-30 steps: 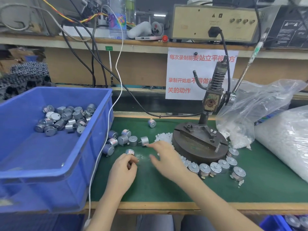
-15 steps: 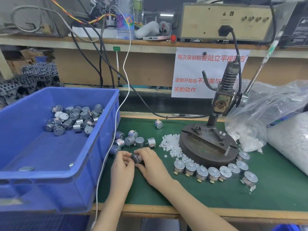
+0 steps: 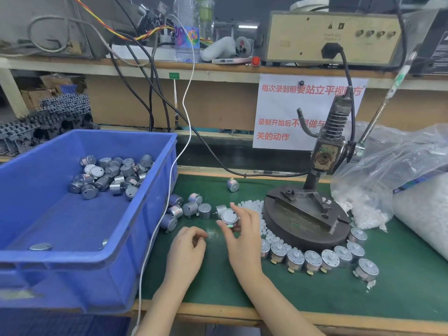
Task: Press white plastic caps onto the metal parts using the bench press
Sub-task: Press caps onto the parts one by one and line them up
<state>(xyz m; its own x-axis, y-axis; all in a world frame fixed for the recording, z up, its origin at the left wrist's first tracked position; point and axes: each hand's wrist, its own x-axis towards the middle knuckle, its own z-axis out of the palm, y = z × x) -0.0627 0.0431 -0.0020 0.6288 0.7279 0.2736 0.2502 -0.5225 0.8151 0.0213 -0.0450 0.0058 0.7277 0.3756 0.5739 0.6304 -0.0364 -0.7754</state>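
Observation:
My right hand (image 3: 243, 241) pinches a round silver metal part (image 3: 229, 216) between thumb and fingertips, raised just above the green mat, left of the bench press (image 3: 306, 214). My left hand (image 3: 186, 252) rests on the mat beside it, fingers loosely curled, with nothing visible in them. A scatter of white plastic caps (image 3: 252, 205) lies between my right hand and the press base. Several unpressed metal parts (image 3: 191, 209) lie near the bin. A curved row of capped parts (image 3: 312, 260) lines the front of the press base. The press lever (image 3: 388, 95) points up to the right.
A blue bin (image 3: 148, 241) with several metal parts fills the left of the bench. Clear bags of white caps (image 3: 368, 190) sit right of the press. A white cable (image 3: 169, 185) hangs over the bin's right edge. One lone metal part (image 3: 232, 185) lies further back.
Both hands were together on the metal part; now my right hand alone has lifted it up and to the right, and my left hand has let go.

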